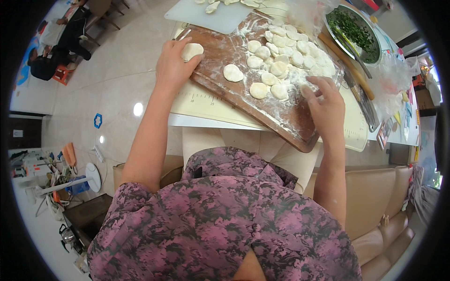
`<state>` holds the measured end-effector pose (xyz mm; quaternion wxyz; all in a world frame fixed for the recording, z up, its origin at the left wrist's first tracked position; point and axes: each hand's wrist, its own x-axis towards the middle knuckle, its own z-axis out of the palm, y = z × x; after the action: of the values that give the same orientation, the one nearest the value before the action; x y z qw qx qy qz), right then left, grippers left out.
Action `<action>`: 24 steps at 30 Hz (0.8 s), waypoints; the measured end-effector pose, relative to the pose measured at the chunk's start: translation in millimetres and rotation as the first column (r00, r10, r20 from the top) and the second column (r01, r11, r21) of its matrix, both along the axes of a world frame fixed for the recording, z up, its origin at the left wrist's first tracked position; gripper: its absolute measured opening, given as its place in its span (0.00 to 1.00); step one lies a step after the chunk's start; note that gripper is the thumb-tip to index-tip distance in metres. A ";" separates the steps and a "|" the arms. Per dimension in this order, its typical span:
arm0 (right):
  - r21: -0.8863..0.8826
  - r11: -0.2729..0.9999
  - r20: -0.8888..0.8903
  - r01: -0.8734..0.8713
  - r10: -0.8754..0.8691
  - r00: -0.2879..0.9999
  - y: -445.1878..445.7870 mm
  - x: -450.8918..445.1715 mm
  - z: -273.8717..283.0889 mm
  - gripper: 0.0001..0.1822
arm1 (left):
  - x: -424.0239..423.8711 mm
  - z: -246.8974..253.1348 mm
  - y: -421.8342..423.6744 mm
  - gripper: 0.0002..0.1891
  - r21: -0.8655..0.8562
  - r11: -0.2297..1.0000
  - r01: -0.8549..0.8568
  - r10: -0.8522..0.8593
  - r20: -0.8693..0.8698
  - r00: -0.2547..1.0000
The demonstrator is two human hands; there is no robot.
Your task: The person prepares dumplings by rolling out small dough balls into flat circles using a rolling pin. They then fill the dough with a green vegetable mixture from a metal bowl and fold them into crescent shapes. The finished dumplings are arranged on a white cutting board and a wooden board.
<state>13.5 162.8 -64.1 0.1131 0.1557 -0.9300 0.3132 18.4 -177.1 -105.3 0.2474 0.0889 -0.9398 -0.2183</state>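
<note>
A wooden board (218,52) dusted with flour lies at an angle in front of me. Near its left corner my left hand (177,61) holds a flat round dough wrapper (192,52) between thumb and fingers. On the board's right part my right hand (325,96) has its thumb and fingertips pinched around a small piece of dough (304,91), partly hidden by them. Between the hands several flattened dough rounds (258,90) lie spread out, with a heap of overlapping rounds (297,45) farther back. One round (233,73) sits apart, nearer my left hand.
Behind the board, a white cutting board (211,17) carries shaped dough pieces. To the right are a wooden rolling pin (346,65), a knife (362,102), a metal bowl (378,45) of chopped greens, plastic bags (390,80) and a phone (384,133). People sit far left.
</note>
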 end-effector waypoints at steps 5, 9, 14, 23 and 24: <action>0.038 0.962 -0.052 -0.272 0.273 0.961 -32.9 10.0 4.0 0.11 | 8.3 2.5 1.6 0.20 0.148 0.985 0.092 -0.099 0.035 0.995; 0.116 0.926 -0.033 -0.359 0.365 0.930 -60.8 15.6 1.2 0.09 | -12.6 -8.1 -4.2 0.19 0.027 0.989 0.146 -0.146 -0.005 0.989; 0.208 0.923 -0.100 -0.323 0.348 0.932 -48.1 9.1 -6.7 0.06 | -10.5 2.1 30.9 0.16 0.052 0.984 0.168 -0.154 -0.212 0.965; 0.230 0.936 -0.017 -0.266 0.277 0.961 -45.3 10.0 -4.4 0.06 | 16.6 11.8 77.0 0.14 0.063 0.935 0.349 -0.352 0.040 0.935; 0.251 0.931 -0.007 -0.264 0.274 0.962 -48.8 8.0 -5.6 0.06 | 18.3 15.6 74.9 0.13 0.086 0.939 0.332 -0.339 0.086 0.937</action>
<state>21.5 114.0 -69.7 0.0682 0.3010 -0.9290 0.2040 36.7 -102.3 -89.6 0.1562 -0.0531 -0.9441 -0.2856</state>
